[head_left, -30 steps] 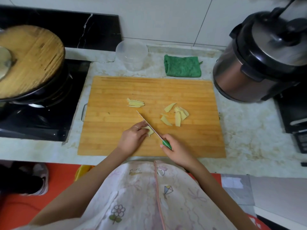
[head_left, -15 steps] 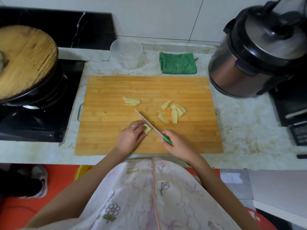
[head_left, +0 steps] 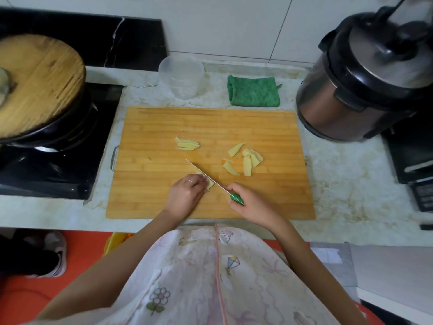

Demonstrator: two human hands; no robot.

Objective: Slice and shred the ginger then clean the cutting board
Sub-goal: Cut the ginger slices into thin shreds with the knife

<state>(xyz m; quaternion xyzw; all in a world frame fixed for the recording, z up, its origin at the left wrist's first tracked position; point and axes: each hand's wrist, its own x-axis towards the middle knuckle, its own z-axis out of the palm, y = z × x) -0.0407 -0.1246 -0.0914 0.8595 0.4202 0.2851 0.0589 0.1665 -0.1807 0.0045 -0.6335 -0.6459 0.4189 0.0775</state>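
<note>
While left hand (head_left: 185, 195) is pinning a ginger piece (head_left: 210, 184) to the cutting board (head_left: 150, 198), right hand (head_left: 254, 205) is gripping the knife (head_left: 199, 169), blade alongside.

On our cutting board (head_left: 164, 202) we list: left hand (head_left: 185, 195) pinning a ginger piece (head_left: 210, 184); right hand (head_left: 253, 205) gripping the knife (head_left: 203, 174) (blade against that piece); shreds (head_left: 188, 145) mid-board; loose slices (head_left: 246, 160) to their right. Behind it: green cloth (head_left: 254, 94), clear container (head_left: 181, 76).

Pale ginger slices (head_left: 247, 161) — flat, scattered — on wooden cutting board (head_left: 164, 202).
</note>
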